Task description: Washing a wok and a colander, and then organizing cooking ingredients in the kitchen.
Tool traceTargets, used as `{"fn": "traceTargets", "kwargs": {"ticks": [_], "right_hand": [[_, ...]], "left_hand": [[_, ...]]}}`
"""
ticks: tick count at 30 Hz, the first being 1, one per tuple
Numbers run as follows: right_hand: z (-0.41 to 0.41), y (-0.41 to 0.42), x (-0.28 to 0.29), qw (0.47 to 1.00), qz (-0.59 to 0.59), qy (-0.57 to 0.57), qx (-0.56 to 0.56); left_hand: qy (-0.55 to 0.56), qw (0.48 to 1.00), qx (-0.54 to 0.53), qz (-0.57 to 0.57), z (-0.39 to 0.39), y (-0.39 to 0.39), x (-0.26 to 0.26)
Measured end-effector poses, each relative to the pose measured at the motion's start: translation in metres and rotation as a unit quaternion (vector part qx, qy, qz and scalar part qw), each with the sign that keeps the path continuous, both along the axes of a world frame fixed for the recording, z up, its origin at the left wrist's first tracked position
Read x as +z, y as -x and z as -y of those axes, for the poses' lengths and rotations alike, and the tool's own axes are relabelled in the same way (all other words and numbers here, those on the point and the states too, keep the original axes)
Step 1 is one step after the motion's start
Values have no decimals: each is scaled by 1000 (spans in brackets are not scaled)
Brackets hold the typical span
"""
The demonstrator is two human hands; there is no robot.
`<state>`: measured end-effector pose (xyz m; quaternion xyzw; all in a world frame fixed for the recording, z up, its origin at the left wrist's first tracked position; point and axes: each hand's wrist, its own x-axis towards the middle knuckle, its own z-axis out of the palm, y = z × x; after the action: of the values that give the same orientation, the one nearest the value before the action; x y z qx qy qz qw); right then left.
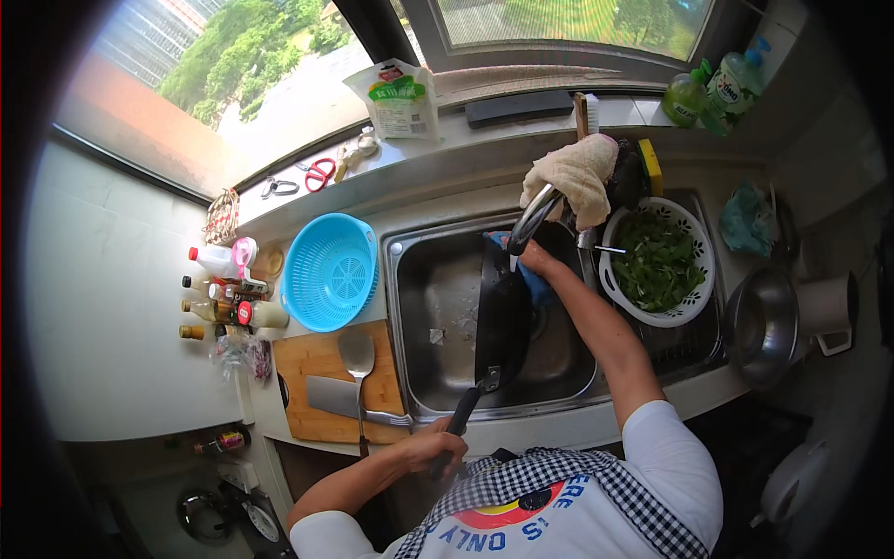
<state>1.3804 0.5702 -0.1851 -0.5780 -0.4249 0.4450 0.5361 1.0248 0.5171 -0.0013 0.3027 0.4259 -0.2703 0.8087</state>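
My left hand (436, 447) is closed around the black handle of a wok (506, 314). The wok is tipped on its side in the steel sink (447, 279), with its underside turned to the right. My right hand (534, 257) presses a blue cloth (536, 285) against the wok's outside, near its far end; the fingers are partly hidden. The chrome faucet (536, 216) hangs over the wok and that hand, and a cream towel (576, 175) is draped on it. A little water shows at its outlet. Wet scraps lie on the sink's bottom.
Left of the sink are a blue colander (328, 272), seasoning bottles (216, 307) and a cutting board (293, 416) bearing a cleaver (335, 396) and a spatula (357, 353). A white basket (610, 276) of leafy greens and a steel bowl (761, 328) stand right. Scissors (320, 175) lie on the sill.
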Motion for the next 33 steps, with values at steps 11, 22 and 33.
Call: {"fn": "traceTargets", "kwargs": {"ticks": [11, 22, 33], "right_hand": [[95, 104, 83, 928, 336, -112, -114], [65, 80, 69, 947, 291, -108, -83], [17, -45, -113, 986, 150, 65, -2]], "left_hand": [[12, 998, 62, 16, 7, -8, 2], [-8, 999, 38, 8, 18, 11, -8], [-35, 997, 60, 44, 15, 15, -37]]}}
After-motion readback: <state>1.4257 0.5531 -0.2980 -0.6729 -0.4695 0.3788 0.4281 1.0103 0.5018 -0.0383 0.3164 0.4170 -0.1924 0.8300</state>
